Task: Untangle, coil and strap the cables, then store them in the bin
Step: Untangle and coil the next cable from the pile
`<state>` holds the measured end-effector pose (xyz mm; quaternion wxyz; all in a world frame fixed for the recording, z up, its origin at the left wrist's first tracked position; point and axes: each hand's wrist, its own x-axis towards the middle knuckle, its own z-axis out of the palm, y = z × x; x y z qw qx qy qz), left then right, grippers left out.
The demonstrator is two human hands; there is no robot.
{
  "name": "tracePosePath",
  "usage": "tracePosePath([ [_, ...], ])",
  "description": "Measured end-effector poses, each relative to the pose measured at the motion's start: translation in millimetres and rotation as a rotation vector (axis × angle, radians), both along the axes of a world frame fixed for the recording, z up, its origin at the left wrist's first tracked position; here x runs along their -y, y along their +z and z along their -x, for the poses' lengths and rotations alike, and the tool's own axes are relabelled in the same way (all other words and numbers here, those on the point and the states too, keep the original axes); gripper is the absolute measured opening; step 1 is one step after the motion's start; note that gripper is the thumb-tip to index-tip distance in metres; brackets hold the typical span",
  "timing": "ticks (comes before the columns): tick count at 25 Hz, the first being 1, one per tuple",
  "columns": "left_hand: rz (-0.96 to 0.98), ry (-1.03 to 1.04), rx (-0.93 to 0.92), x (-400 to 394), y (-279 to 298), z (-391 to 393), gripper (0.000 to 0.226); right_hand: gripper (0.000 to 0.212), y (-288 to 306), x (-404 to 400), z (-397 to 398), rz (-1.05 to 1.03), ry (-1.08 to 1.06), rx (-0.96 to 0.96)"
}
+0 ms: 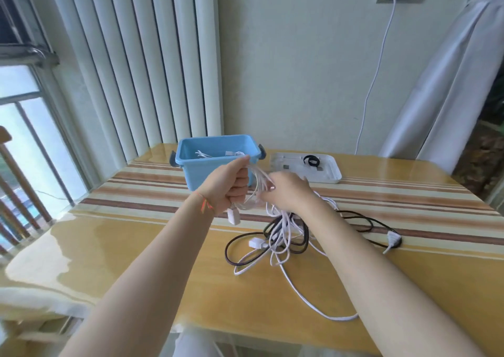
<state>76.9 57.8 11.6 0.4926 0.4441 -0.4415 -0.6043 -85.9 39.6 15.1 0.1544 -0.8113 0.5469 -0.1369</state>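
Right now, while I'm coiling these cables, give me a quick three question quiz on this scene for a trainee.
1. True or false: the blue bin already has white cable in it.
2. Which hand grips the white cable loops: left hand or right hand?
3. What lies on the white tray? A) scissors B) a black strap C) a phone

Key: 1 true. 2 the left hand, with a plug hanging below it. 3 B.
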Motion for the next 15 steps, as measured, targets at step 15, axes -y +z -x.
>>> tracePosePath([
  [15, -0.135, 0.117, -0.405, 33.3, -40.7, 55.1, 0.052, 0.066, -12.1, 31.7, 171.3, -0.019, -0.596, -0.491],
])
